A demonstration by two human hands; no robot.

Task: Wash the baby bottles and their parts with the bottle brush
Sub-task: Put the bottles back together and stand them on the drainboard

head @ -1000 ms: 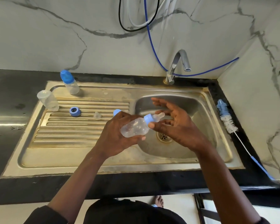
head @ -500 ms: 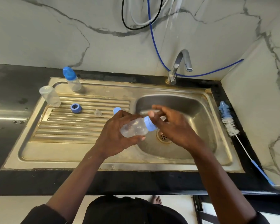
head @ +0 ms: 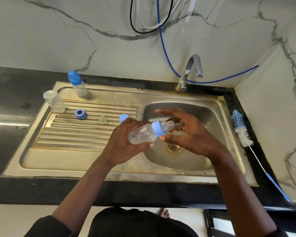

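Observation:
Over the sink basin (head: pixel 195 161), my left hand (head: pixel 125 142) grips the body of a clear baby bottle (head: pixel 142 134) held sideways, its blue collar (head: pixel 158 128) and clear nipple (head: pixel 167 124) pointing right. My right hand (head: pixel 188 134) hovers around the nipple end with fingers spread, its thumb tip touching the collar's underside. A blue cap (head: pixel 123 117) peeks out behind my left knuckles. The bottle brush (head: pixel 243 132), white bristles on a blue handle, lies on the counter right of the sink.
On the drainboard (head: pixel 72 139) stand a blue-capped bottle (head: pixel 77 86) and an open clear bottle (head: pixel 54 101), with a blue collar ring (head: pixel 81 114) and a loose clear nipple (head: pixel 103 119) nearby. The faucet (head: pixel 192 69) is off. Hoses hang on the marble wall.
My right hand, which gripped the blue collar half a second ago, has spread its fingers off it again. My left hand keeps the bottle in the same place.

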